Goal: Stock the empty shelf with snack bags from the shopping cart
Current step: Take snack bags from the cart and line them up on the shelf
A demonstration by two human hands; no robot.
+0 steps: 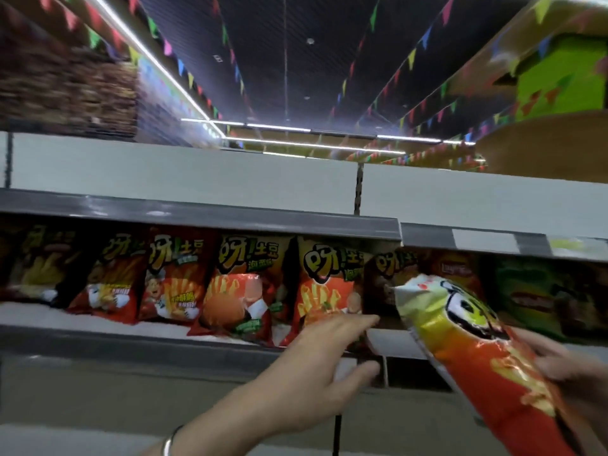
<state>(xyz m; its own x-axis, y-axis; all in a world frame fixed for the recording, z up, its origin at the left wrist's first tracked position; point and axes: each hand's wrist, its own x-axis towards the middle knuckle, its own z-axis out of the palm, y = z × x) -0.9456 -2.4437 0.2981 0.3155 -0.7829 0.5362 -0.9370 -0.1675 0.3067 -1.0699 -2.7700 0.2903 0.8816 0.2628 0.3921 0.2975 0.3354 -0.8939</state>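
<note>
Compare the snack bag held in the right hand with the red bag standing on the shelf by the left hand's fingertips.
The held bag is tilted, gripped by the right hand; the shelf bag stands upright, unheld. The held bag has a yellowish top; the shelf bag's is dark. Both are red with fries pictured.

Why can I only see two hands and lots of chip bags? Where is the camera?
The camera sits on a person's head, so you see what they see, looking at a shop shelf. There is no robot, just two bare hands. The left hand reaches with straight fingers toward the row of snack bags standing on the shelf. The right hand grips one more red and yellow snack bag, tilted toward the shelf. The shelf above looks bare.
</note>
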